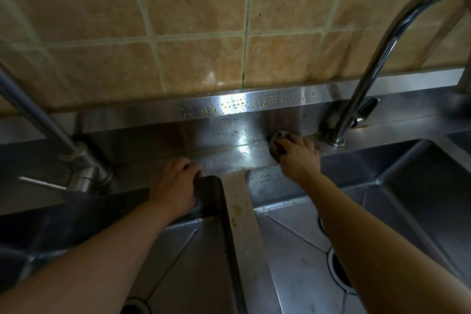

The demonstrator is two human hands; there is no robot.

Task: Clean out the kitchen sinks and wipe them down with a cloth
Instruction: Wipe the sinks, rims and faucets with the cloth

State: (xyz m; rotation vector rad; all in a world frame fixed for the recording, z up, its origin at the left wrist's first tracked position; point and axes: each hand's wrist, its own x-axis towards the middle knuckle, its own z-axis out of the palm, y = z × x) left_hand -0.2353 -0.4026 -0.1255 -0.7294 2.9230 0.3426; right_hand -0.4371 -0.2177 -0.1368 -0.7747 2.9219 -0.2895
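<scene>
Two stainless steel sinks lie side by side below me, the left sink [193, 257] and the right sink [293, 234], split by a narrow divider [239, 211] with yellowish stains. My right hand [299, 158] grips a small grey scrubbing pad [276, 143] and presses it on the wet back ledge [229, 153] near the right faucet's base. Resting on the back rim of the left sink, my left hand [175, 186] has its fingers curled over the edge and holds nothing.
A curved chrome faucet [377, 64] rises at the right; a second faucet [76, 160] with a lever stands at the left. The right sink's drain [336, 273] shows beside my forearm. Water drops cover the steel backsplash [242, 107] under beige wall tiles.
</scene>
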